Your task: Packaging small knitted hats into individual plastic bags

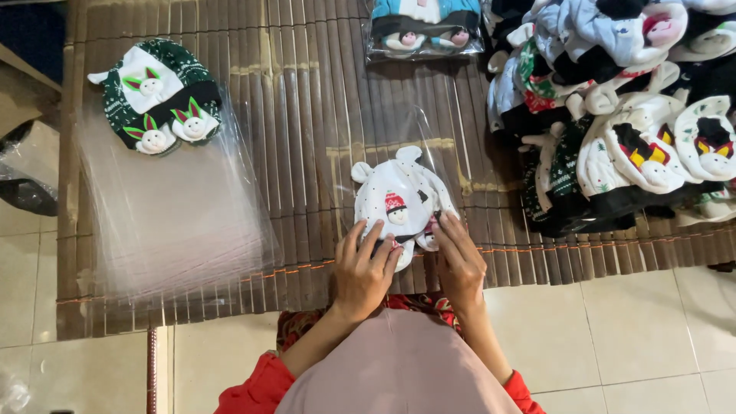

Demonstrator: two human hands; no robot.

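Bamboo mat [307, 115]; left hand [363, 270] and right hand [460, 264], fingers curled, pinch white hat [399, 201] lower edge inside clear bag [429, 146]

A stack of clear plastic bags [172, 215] lay at nine o'clock. A filled clear bag [424, 27] sat at twelve o'clock. A third clear bag [422, 165] lay at centre.

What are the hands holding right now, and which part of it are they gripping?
Both the left hand and right hand grip the near edge of a white hat in a clear plastic bag, on the bamboo mat.
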